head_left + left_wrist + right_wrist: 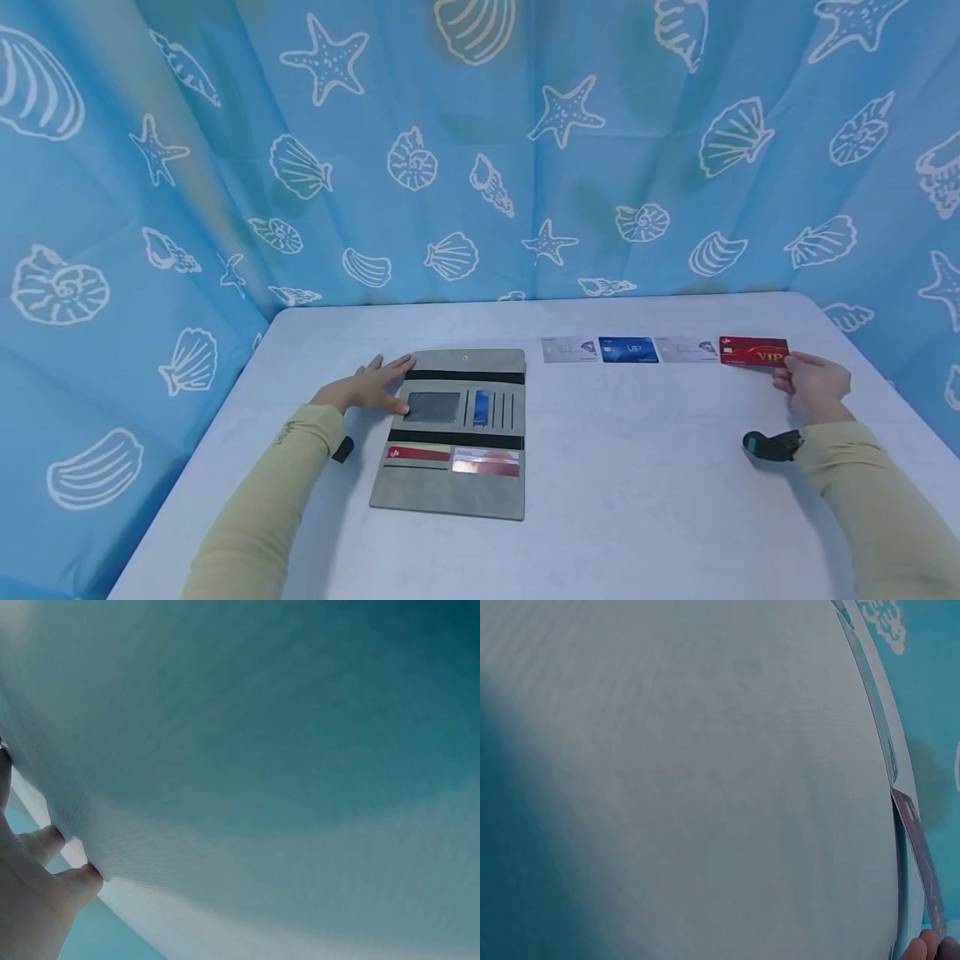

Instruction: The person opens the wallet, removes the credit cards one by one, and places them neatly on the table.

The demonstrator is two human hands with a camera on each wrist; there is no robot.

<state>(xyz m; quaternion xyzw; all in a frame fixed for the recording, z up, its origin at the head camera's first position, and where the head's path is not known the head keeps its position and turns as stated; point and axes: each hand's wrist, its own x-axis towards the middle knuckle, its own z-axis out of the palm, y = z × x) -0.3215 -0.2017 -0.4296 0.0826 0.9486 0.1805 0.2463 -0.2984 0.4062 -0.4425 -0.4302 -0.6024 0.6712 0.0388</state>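
At the far right of the table, my right hand point(819, 385) pinches the right end of a red VIP card point(752, 351). In the right wrist view that card point(921, 851) is tilted, its near end raised off the cloth between the fingertips point(928, 943). My left hand point(369, 388) rests with spread fingers on the left edge of an unfolded grey wallet point(450, 492). A blue card point(481, 407) is in one of its narrow slots. Lower down, a red card point(417, 453) and a pink-and-red card point(486, 462) sit in two pockets.
Left of the held card, a silver card point(686, 349), a blue VIP card point(628, 350) and another silver card point(569, 349) lie in a row. A white cloth covers the table point(637, 500). Behind it hangs a blue shell-patterned curtain point(465, 108).
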